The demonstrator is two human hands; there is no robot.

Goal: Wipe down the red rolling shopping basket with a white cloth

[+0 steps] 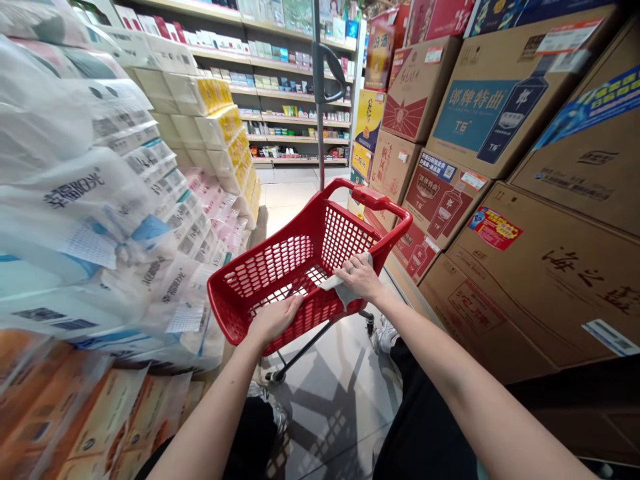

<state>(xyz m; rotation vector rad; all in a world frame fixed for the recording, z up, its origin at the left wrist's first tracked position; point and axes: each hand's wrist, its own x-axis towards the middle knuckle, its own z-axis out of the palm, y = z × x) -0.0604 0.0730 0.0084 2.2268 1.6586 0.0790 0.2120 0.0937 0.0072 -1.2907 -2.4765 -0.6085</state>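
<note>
A red plastic shopping cart with perforated basket walls stands turned sideways before me, its basket holding nothing that I can see. My left hand is closed over the near rim, fingers curling inside the basket and partly hidden. Farther right along the same rim, my right hand presses down a pale grey cloth that drapes over the edge. The cart's handle is at the far right end, beyond my right hand.
Stacked tissue packs crowd the left side, with orange packages below. Cardboard liquor cartons are piled along the right. Shelves of small boxes line the back. A grey pole rises behind the cart, above the tiled floor.
</note>
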